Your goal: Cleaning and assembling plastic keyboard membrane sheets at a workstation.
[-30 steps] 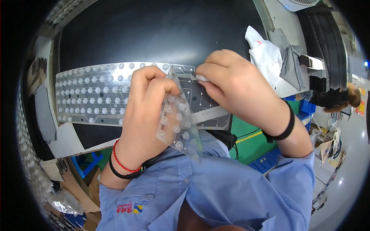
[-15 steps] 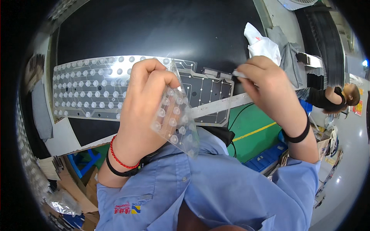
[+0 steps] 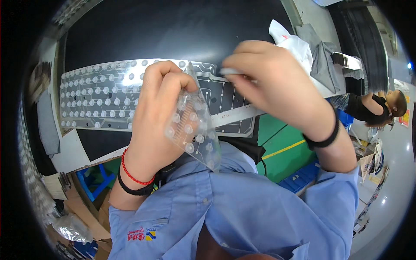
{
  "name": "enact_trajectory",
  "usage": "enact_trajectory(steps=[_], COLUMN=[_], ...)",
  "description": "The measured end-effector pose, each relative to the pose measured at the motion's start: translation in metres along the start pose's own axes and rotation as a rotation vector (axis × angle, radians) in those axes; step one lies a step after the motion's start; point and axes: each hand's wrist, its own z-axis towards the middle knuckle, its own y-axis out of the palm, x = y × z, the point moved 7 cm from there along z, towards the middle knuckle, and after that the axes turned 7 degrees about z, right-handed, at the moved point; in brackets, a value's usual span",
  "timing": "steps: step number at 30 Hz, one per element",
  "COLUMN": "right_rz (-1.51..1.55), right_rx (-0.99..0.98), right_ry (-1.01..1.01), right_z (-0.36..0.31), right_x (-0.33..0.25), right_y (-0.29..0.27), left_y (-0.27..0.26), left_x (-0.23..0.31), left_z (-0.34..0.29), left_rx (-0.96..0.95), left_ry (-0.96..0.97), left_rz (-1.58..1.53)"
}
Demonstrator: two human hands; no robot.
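Note:
A clear keyboard membrane with rows of whitish domes and printed silver lines lies on the black tabletop. Its upper layer is peeled up at the right, and this flap folds over towards me. My left hand pinches the flap near its upper edge. Under the flap, the lower sheet with its silver traces is exposed. My right hand hovers over that sheet, its fingers closed on a small white piece, perhaps a wad of cloth; motion blurs the fingertips.
A crumpled white cloth lies at the table's right side, beside a grey cloth. A pale strip runs along the near table edge. Blue bins stand on the green floor below. Another person is at the far right.
My right hand has swept left across the exposed sheet with the white piece, away from the striped connector tail. My left hand still holds the flap and has barely moved.

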Motion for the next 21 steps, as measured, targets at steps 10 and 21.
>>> enact_trajectory(steps=[10, 21], right_rz=[-0.136, -0.019], right_rx=[-0.049, 0.016], right_ry=[0.069, 0.074], right_z=[-0.031, -0.032], right_x=[0.012, 0.006], right_y=[-0.007, -0.010], left_y=[0.001, 0.002], left_x=[-0.001, -0.002], left_z=[-0.003, -0.002], left_rx=[0.014, 0.034], left_ry=[0.003, 0.008], left_rz=[0.006, 0.018])
